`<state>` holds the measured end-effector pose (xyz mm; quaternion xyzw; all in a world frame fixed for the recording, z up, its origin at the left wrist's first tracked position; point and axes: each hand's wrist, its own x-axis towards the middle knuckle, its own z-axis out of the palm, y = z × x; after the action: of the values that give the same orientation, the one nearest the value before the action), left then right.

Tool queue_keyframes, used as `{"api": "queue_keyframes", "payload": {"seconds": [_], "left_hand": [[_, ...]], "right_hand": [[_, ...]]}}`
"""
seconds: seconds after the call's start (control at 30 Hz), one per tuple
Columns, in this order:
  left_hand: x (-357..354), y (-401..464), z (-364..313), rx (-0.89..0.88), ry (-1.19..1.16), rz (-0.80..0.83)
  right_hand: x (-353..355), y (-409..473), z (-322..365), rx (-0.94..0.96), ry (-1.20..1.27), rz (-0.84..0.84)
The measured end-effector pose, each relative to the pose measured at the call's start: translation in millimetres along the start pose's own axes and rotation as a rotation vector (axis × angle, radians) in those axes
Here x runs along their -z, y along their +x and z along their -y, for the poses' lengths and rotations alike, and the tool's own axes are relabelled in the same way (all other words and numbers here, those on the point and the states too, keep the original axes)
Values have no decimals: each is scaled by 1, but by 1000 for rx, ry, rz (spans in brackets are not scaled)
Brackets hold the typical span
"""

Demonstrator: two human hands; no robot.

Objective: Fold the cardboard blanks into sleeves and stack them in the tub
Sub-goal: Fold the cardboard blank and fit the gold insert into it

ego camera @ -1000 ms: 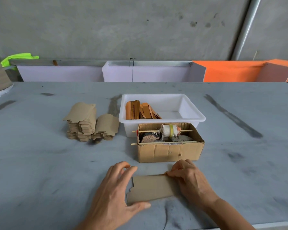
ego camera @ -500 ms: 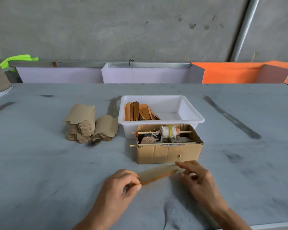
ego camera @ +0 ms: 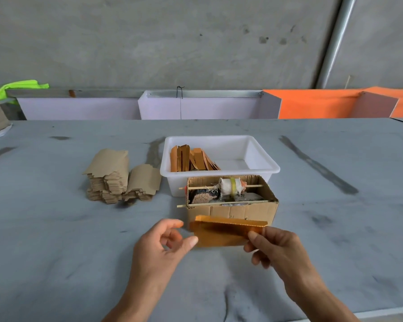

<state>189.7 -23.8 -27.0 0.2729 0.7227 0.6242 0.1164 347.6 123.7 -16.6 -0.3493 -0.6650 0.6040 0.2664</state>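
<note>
Right hand (ego camera: 277,247): I see it low and right of the middle, thumb and fingers pinching the right end of the folded card (ego camera: 221,233).
Left hand (ego camera: 163,245): low and just left of the middle. Its fingers are loosely curled and hold nothing. I cannot tell if the fingertips touch the card's left end.
Folded card: a long, flat, shiny orange-brown piece, held up off the table in front of the cardboard box (ego camera: 230,203). Its top edge is bent over into a thin lip.
Tub (ego camera: 261,159): white smooth plastic, a box shape with round corners, just above the middle of the frame.
Sleeves in tub (ego camera: 191,159): thin orange-brown folded pieces standing on edge and leaning in the tub's left part. The right part shows bare white floor.
Blank stacks (ego camera: 116,177): two piles of dull tan flat card with wavy, notched edges, left of the tub. The left pile is taller.
Cardboard box: rough brown, open top, touching the tub's near wall. I see two thin wood sticks across it, one with a white wrapped roll (ego camera: 230,185).
Table (ego camera: 56,240): grey, flat, with dark smudges.
</note>
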Motion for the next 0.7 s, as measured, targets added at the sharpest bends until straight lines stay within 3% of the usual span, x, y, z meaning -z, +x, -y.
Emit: {"api": "queue_keyframes", "payload": {"seconds": [0.13,0.27,0.43,0.7], "left_hand": [[-13,-4,-9,252,-178,143],[-20,2,-17,405,-350,150],[-19,6,-24,480,-364,249],[-21,9,-31,400,-417,155]], "right_hand": [[-3,0,12,-45,2,-46],[-4,0,21,-65,-12,-20],[-2,0,29,-81,-4,21],[-7,2,40,-81,64,34]]}}
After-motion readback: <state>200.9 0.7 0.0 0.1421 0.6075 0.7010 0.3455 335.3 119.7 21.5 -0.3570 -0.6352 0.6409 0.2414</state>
